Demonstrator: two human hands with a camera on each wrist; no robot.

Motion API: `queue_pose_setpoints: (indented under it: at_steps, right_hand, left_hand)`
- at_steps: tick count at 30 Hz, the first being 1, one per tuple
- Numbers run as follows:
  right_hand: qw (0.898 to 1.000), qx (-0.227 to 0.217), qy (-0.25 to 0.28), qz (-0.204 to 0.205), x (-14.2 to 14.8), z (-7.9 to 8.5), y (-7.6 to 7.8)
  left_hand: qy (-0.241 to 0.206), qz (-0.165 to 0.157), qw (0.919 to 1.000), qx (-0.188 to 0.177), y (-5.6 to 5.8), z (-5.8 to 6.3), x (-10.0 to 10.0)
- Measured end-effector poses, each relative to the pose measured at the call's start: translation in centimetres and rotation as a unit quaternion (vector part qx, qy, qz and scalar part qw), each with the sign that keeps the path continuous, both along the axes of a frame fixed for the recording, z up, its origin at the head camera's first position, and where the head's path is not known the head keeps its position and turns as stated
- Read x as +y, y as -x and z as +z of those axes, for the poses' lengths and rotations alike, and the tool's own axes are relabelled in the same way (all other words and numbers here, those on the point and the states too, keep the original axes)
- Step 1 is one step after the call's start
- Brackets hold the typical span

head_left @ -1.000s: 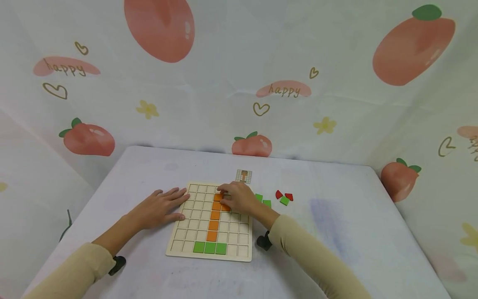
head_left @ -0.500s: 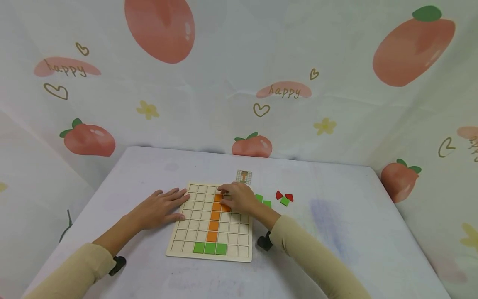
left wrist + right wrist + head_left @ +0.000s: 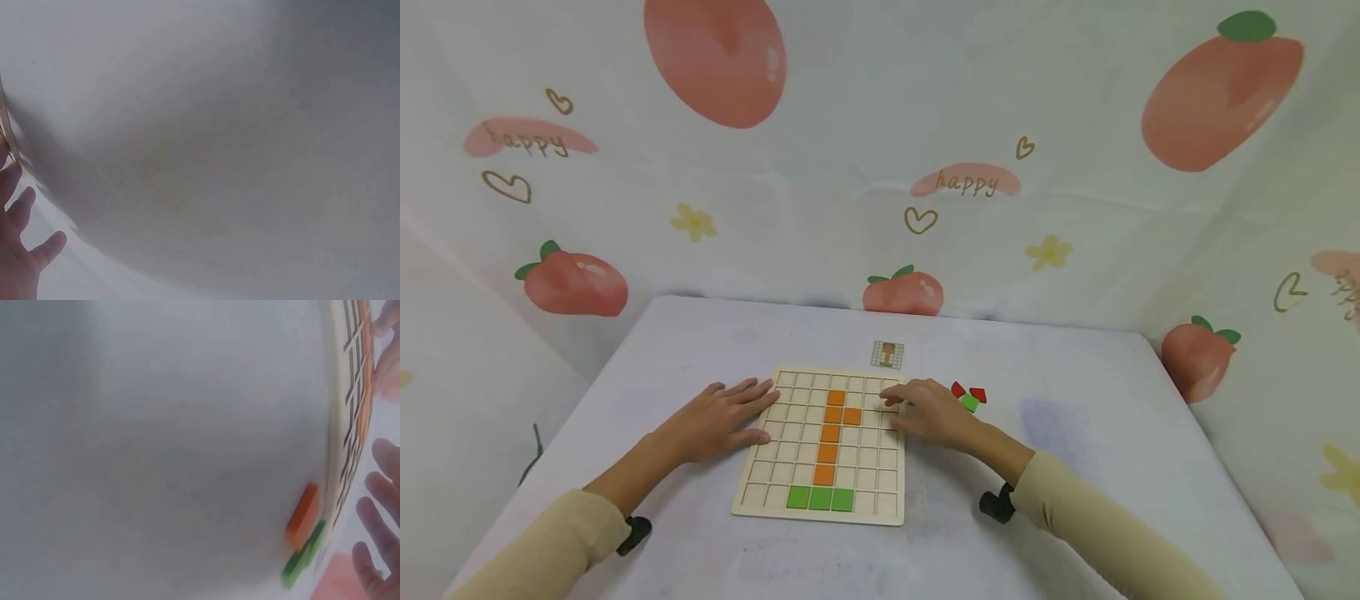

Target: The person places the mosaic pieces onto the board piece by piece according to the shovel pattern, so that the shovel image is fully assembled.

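Observation:
A wooden grid board (image 3: 786, 452) lies on the table. The left hand (image 3: 721, 422) rests on its left edge with fingers spread. A column of orange square tiles (image 3: 830, 433) runs up the board, with one orange tile (image 3: 852, 417) beside it, and three green tiles (image 3: 820, 498) fill part of the bottom row. Over the board's right edge hovers the right hand (image 3: 931, 412), its fingers loosely bent and nothing seen between them. Close to that edge, in the right wrist view, lie an orange tile (image 3: 304, 517) and green tiles (image 3: 304, 555), hidden by the hand in the head view.
Behind the board is a small pattern card (image 3: 887, 354) showing a gridded picture. Right of the right hand lie red wedge pieces (image 3: 977, 395) and a green tile (image 3: 970, 403). A white table (image 3: 1037, 517) carries everything, with a fruit-print cloth (image 3: 820, 208) hanging behind it.
The right hand has left the orange tiles in the board's upper part and moved right to the board's edge, uncovering the upper right cells. The left hand stays in place.

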State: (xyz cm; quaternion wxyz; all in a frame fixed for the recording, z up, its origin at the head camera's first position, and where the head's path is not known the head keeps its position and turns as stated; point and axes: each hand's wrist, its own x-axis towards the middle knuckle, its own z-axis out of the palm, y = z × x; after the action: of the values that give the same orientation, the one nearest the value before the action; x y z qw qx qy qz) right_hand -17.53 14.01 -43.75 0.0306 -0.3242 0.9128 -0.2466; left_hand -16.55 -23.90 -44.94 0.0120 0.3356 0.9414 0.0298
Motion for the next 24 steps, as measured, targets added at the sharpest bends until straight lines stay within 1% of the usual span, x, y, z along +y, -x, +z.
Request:
queue_pose_setpoints:
  at_steps: [5,11,18,24]
  right_hand:
    - [1.0,0.012,0.006,-0.002,2.8,-0.2,-1.1]
    - [0.999,0.043,0.006,-0.003,5.2,-0.8,-2.2]
    - [0.998,0.057,0.013,-0.009,6.3,-2.0,-2.7]
    - [0.997,0.066,0.032,0.001,6.4,-2.4,-2.7]
  left_hand:
    - [-0.002,0.004,1.0,-0.003,-0.1,0.0,-0.1]
    - [-0.001,0.005,1.0,-0.004,0.0,-0.1,-0.2]
    - [-0.001,0.004,1.0,0.0,0.0,-0.2,-0.2]
    - [-0.003,-0.002,0.9999,0.009,0.0,-0.3,-0.2]
